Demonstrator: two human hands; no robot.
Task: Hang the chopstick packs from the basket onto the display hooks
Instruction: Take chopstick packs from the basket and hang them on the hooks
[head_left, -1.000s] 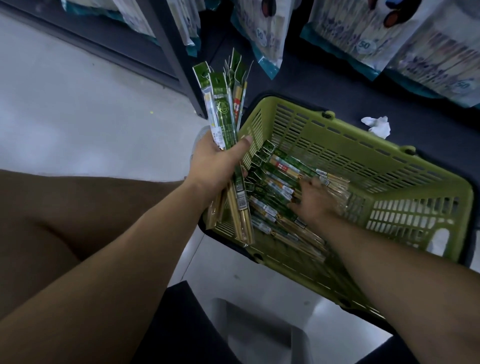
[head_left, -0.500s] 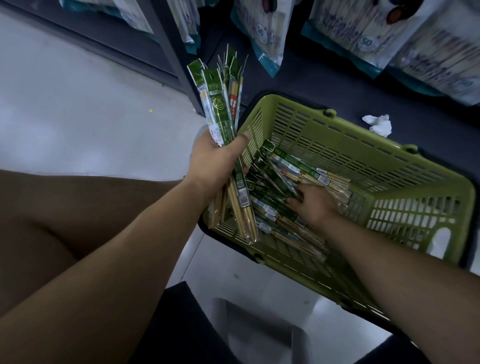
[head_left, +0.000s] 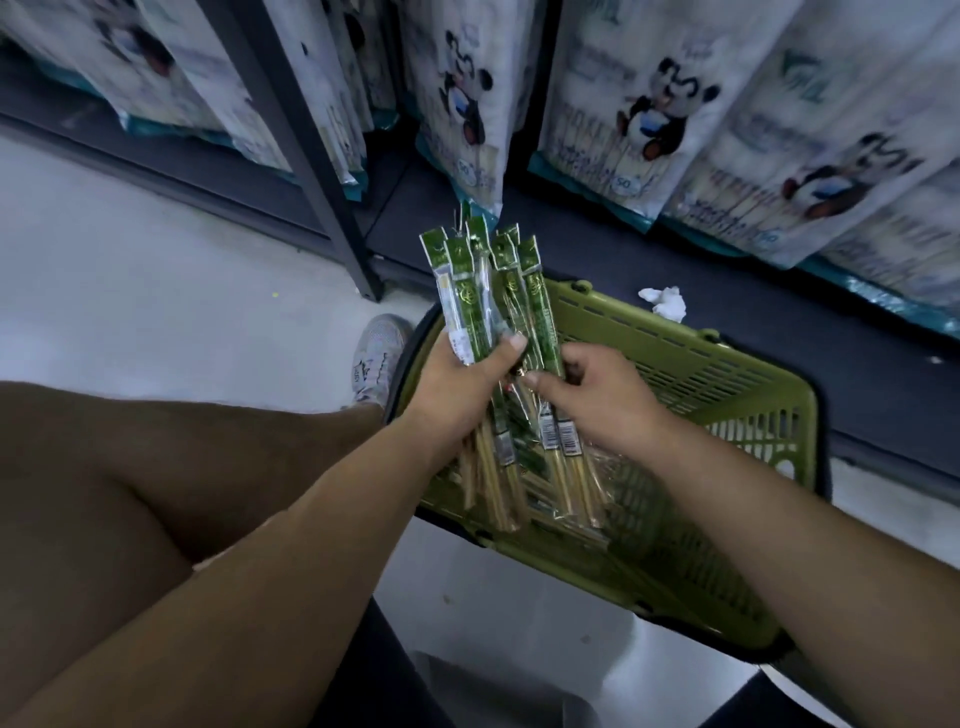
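Left hand (head_left: 457, 389): fingers (head_left: 511, 345) clenched round the middle of a fan of chopstick packs (head_left: 470, 296), thumb laid across the front. Green header tabs stand up and away from the fingers; bare bamboo ends hang below them.

Right hand (head_left: 602, 405): thumb and forefinger pinch about 2 packs at the right edge of the same fan, just beside the left thumb. Neither hand is released.

Beneath the fingers: green basket (head_left: 737, 431) on the floor. A few more packs lie in its bottom, partly hidden by the held ends; count cannot be told.

Beyond the header tabs: dark shelf base (head_left: 753, 301), with a crumpled white tissue (head_left: 665, 301) on it just past the basket's far rim. Higher up, panda-print bags (head_left: 649, 104) hang in rows. No display hooks show; nothing has been hung.

Left of the left hand: a grey shoe (head_left: 376, 353) on the pale floor (head_left: 156, 291).

Judgement: the step in hand looks like gathering and squaring the bundle before hanging.
- Feed the right-hand packs under the left thumb so 1 hand carries the whole lot.
- Line up the header tabs at one level; the hang holes should then sit together.
- Grip at mid-length, as now. The film is slick, and a loose grip would likely let packs slide out downward.
- Free the right hand to peel off 1 pack at a time for the hook.
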